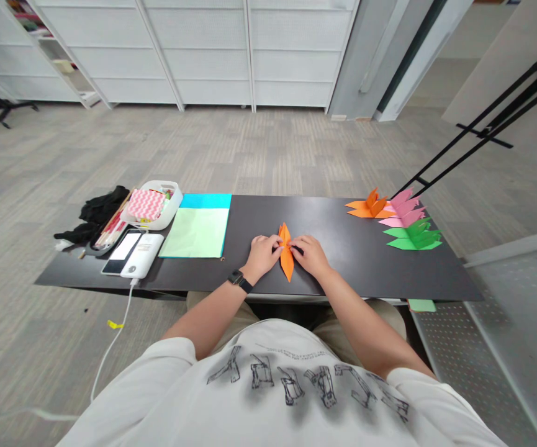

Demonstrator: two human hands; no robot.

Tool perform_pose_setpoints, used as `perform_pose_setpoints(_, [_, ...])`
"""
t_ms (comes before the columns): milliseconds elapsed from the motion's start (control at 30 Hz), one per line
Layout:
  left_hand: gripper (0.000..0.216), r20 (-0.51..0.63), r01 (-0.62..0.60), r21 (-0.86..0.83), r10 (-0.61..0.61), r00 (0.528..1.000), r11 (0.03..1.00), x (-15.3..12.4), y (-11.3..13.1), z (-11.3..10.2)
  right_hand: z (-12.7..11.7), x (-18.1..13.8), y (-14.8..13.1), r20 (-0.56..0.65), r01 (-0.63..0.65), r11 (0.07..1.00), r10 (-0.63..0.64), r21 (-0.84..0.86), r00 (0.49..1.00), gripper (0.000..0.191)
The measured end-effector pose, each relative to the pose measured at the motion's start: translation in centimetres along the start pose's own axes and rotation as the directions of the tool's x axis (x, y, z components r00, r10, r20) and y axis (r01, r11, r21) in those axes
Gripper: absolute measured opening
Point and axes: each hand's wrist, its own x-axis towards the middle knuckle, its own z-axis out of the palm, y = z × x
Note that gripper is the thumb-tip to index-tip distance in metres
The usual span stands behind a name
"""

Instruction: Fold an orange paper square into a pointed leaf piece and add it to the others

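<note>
An orange folded paper piece (287,261), long and pointed at both ends, lies upright in the view at the middle of the dark table. My left hand (262,253) pinches its left side with thumb and fingers. From the other side, my right hand (311,253) grips its right edge, fingers curled in. A black watch is on my left wrist. At the table's right end stand folded paper pieces with pointed petals: an orange one (365,209), a pink one (404,211) and a green one (415,237).
Left of my hands lies a stack of pale green and blue paper sheets (198,233). Beyond it are a white power bank (142,256) with a cable, a phone (121,251), a white basket (172,208), a tray of pens (110,233) and black cloth (103,211).
</note>
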Motion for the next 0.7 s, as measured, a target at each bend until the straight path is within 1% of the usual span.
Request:
perform_pose_setpoints(133, [0.016, 0.036, -0.104, 0.127, 0.100, 0.994, 0.986, -0.2, -0.6, -0.3, 0.2, -0.2, 0.3, 0.000, 0.040, 0.998, -0.040, -0.041, 0.999, 0.028])
perform_pose_setpoints(200, [0.016, 0.052, -0.164, 0.154, 0.157, 0.986, 0.975, -0.2, -0.9, -0.6, 0.2, -0.3, 0.3, 0.002, 0.061, 0.997, -0.061, -0.055, 0.998, 0.028])
perform_pose_setpoints(267, [0.020, 0.090, -0.242, 0.132, 0.232, 0.969, 0.961, -0.3, -1.3, -1.0, 0.1, -0.4, 0.2, 0.002, 0.071, 0.995, -0.071, -0.063, 0.997, 0.029])
perform_pose_setpoints(367, [0.030, 0.166, -0.343, 0.065, 0.329, 0.930, 0.937, -0.7, -1.6, -1.8, 0.1, -0.4, 0.1, 0.011, 0.078, 0.995, -0.077, -0.066, 0.997, 0.034])
perform_pose_setpoints(467, [0.050, 0.195, -0.370, 0.037, 0.356, 0.914, 0.928, -1.2, -1.7, -2.5, 0.2, -0.5, 0.2, 0.022, 0.081, 0.995, -0.079, -0.062, 0.997, 0.040])
perform_pose_setpoints(533, [0.057, 0.200, -0.373, 0.036, 0.359, 0.912, 0.927, -1.5, -1.8, -2.7, 0.3, -0.5, 0.3, 0.023, 0.077, 0.995, -0.076, -0.061, 0.997, 0.042])
perform_pose_setpoints(600, [0.054, 0.200, -0.378, 0.037, 0.364, 0.910, 0.925, -1.6, -1.9, -2.7, 0.4, -0.5, 0.3, 0.021, 0.070, 0.996, -0.069, -0.060, 0.997, 0.043])
perform_pose_setpoints(700, [0.045, 0.197, -0.400, 0.054, 0.383, 0.903, 0.915, -1.5, -2.0, -2.5, 0.4, -0.5, 0.3, 0.019, 0.054, 0.997, -0.053, -0.055, 0.998, 0.044])
